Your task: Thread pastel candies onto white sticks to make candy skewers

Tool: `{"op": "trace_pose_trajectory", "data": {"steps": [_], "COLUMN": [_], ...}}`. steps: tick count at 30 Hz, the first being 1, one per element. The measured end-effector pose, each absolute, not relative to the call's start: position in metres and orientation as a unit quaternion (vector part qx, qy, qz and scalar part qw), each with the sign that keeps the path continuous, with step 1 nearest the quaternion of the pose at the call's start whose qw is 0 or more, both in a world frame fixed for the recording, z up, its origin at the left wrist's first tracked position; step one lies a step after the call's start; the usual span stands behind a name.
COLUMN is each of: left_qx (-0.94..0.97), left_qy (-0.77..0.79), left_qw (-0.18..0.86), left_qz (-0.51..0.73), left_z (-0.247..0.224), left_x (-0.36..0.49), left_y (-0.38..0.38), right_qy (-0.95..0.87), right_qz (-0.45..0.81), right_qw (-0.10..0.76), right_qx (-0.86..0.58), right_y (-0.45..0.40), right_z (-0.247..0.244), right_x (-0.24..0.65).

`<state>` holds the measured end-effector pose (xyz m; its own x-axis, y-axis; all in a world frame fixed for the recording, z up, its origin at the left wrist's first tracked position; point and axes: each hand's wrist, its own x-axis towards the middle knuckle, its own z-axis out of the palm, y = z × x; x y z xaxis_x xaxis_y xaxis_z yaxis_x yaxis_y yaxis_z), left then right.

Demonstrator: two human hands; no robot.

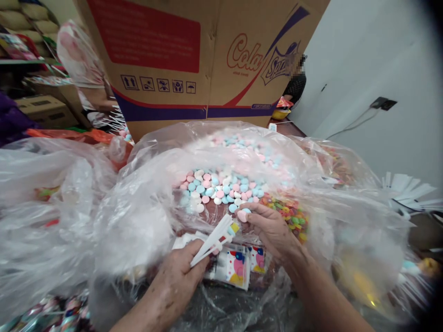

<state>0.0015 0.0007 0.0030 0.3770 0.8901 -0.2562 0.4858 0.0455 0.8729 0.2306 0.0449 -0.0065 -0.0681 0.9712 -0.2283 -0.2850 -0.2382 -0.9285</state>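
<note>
Nearest, the left hand is closed on a bundle of white sticks, gripped at their lower ends. The sticks look light, thin and stiff, likely slick plastic, so a firm pinch low on the shafts suits them. Their long axis runs from 8 o'clock up to 2 o'clock, tips toward the right hand; one tip carries a yellow piece.

Under them lie printed wrappers, flat and flimsy.

At 2 o'clock from the sticks, the right hand pinches a pink candy between thumb and fingertips, narrow grip. The candy is a small, hard, smooth disc, probably brittle and easy to drop; hold it by its edge.

Beyond, at 12 o'clock, the candy pile sits in a clear bag, with coloured rings at 3 o'clock. Farthest stands a box.
</note>
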Motion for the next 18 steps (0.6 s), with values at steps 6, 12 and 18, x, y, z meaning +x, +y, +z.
{"op": "trace_pose_trajectory", "data": {"steps": [6, 12, 18], "left_qx": [0.638, 0.645, 0.642], "left_qy": [0.529, 0.531, 0.537], "left_qw": [0.525, 0.516, 0.509], "left_qz": [0.195, 0.192, 0.202], "left_z": [0.001, 0.001, -0.003], "left_x": [0.005, 0.005, 0.007], "left_y": [0.003, 0.004, 0.003], "right_qy": [-0.394, -0.442, -0.473], "right_qz": [0.621, 0.614, 0.596], "right_qw": [0.486, 0.462, 0.439], "right_qx": [-0.473, -0.462, -0.478], "right_y": [0.044, 0.044, 0.044], "right_z": [-0.009, -0.014, -0.016], "right_x": [0.228, 0.229, 0.232]}}
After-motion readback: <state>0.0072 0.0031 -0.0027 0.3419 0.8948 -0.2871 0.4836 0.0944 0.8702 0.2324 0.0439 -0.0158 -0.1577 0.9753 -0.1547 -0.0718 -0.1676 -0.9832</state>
